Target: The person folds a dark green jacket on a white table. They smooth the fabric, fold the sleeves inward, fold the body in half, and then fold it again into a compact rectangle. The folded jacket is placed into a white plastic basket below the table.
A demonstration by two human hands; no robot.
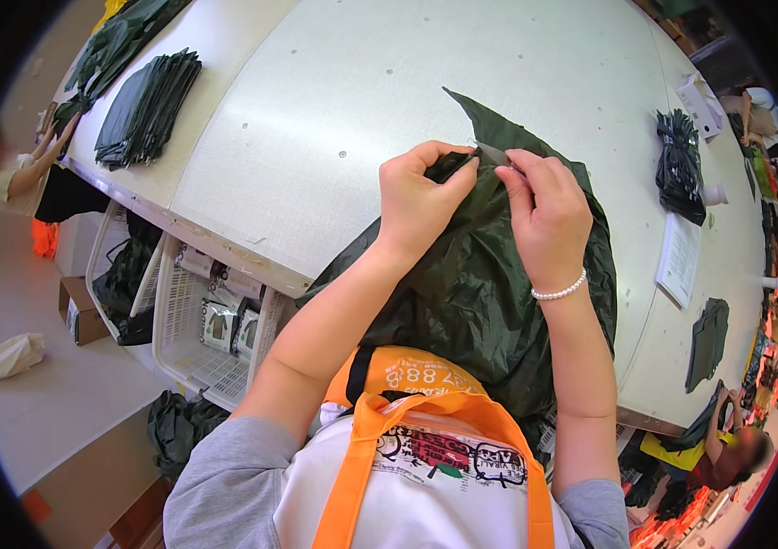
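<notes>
A dark green, thin, shiny garment lies over the table edge and my lap, its pointed corner reaching away from me across the tabletop. My left hand is closed, pinching a dark edge of this garment between thumb and fingers. In my closed right hand is a pair of small thread snips, mostly hidden by the fingers. Their grey pointed blade meets the pinched edge beside my left fingertips. A white bead bracelet circles my right wrist.
On the white table, a stack of folded dark green garments lies at the left; a dark bundle and papers lie right. White plastic baskets stand below the left edge. Other people work at both sides.
</notes>
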